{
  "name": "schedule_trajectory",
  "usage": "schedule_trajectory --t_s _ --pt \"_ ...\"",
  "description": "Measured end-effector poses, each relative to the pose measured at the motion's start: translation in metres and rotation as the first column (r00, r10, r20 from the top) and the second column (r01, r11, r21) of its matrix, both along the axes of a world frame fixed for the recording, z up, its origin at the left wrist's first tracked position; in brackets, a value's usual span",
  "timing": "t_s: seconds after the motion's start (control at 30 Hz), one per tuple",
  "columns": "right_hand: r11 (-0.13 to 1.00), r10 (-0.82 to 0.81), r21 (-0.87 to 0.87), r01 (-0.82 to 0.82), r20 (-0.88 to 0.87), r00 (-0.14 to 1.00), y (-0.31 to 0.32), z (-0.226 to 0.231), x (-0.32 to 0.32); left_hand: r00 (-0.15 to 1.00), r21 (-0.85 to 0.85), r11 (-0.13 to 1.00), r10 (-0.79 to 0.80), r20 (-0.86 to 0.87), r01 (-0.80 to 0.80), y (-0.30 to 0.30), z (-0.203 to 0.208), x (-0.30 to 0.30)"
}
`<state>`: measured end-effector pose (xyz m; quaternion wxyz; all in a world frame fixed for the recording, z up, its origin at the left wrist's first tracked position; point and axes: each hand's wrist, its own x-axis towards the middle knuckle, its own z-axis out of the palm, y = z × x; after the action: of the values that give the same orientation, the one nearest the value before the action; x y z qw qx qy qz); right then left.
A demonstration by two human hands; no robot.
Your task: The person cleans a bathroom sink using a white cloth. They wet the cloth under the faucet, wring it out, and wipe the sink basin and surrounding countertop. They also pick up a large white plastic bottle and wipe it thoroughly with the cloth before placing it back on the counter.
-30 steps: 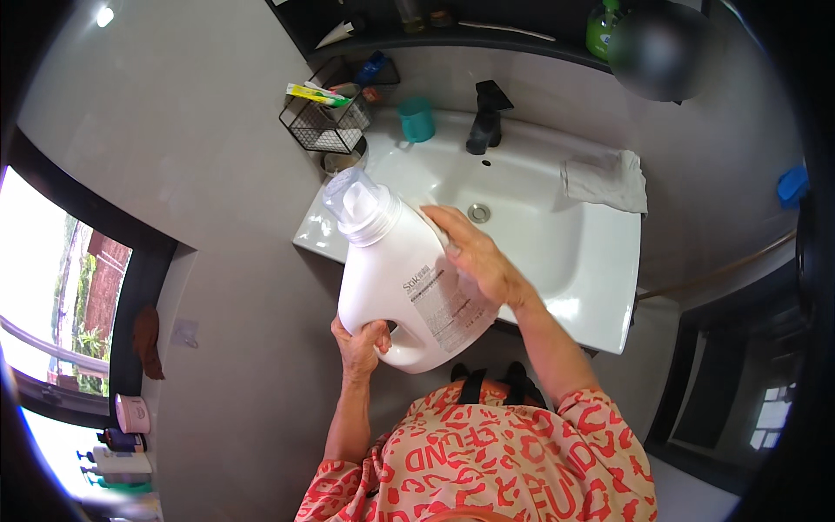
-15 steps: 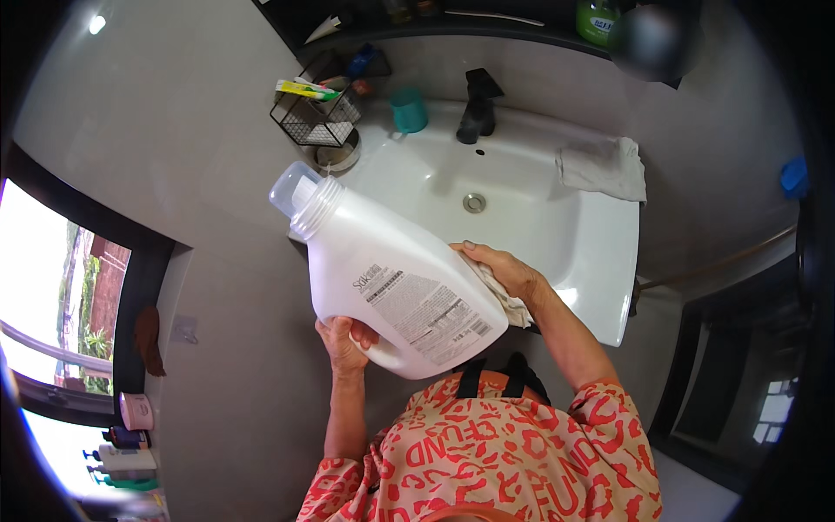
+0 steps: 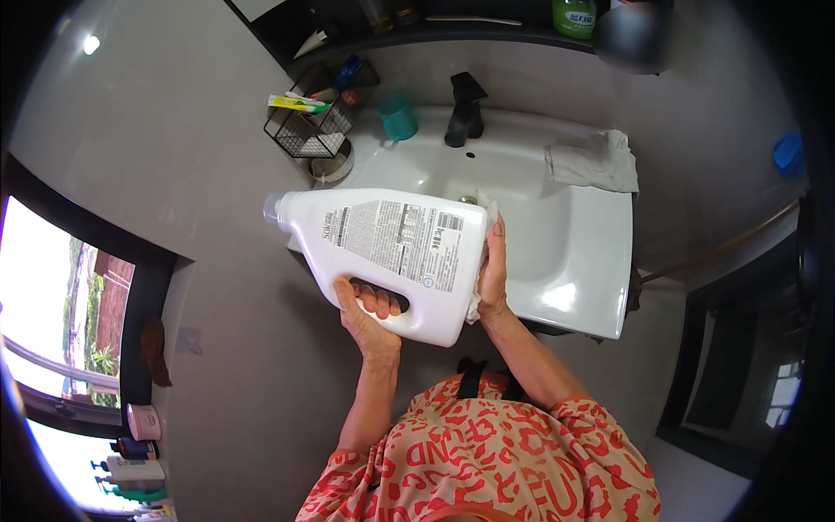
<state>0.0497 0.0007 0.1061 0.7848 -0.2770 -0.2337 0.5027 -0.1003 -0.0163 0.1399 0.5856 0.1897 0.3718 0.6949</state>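
A large white plastic jug (image 3: 404,235) with a printed back label lies nearly level in front of the sink, its clear cap (image 3: 273,209) pointing left. Through its handle go the fingers of my left hand (image 3: 370,322), closed around the grip. Against the jug's base on the right, my right hand (image 3: 493,274) presses a pale cloth (image 3: 474,306). The cloth is mostly hidden between palm and jug, with a bit showing above the fingers.
Behind the jug is a white sink (image 3: 561,252) with a black faucet (image 3: 465,113). A teal cup (image 3: 398,120) and a black wire rack (image 3: 306,130) stand at its left back. A grey-white towel (image 3: 596,163) drapes the right rim. Overhead runs a dark shelf (image 3: 496,28).
The jug has turned from a slant to nearly level, its cap end swinging down and leftward. My right hand and cloth have moved from its side onto its base. My left hand keeps the handle.
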Motion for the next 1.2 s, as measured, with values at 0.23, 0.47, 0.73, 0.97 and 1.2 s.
schedule_trajectory --t_s 0.23,0.47,0.73,0.97,1.2 --pt "0.987 -0.158 0.131 0.095 0.649 0.744 -0.045 0.010 -0.017 0.985 -0.025 0.997 -0.065 0.159 0.070 0.004 0.004 -0.009" --pt "0.940 -0.325 0.331 0.086 0.786 0.525 -0.057 0.003 -0.022 0.956 -0.046 0.980 -0.177 0.233 0.192 0.011 0.001 -0.016" --pt "0.949 -0.313 0.235 0.208 0.763 0.565 -0.004 0.037 0.006 0.950 -0.066 0.980 -0.162 0.269 0.186 0.010 0.007 -0.012" --pt "0.964 -0.159 -0.086 0.253 0.577 0.801 0.023 0.017 0.009 0.970 -0.112 0.985 -0.103 0.218 0.129 0.011 -0.001 -0.008" --pt "0.967 -0.102 -0.105 0.234 0.683 0.724 -0.016 -0.004 -0.031 0.993 -0.126 0.991 -0.022 0.118 0.037 0.026 -0.009 -0.011"
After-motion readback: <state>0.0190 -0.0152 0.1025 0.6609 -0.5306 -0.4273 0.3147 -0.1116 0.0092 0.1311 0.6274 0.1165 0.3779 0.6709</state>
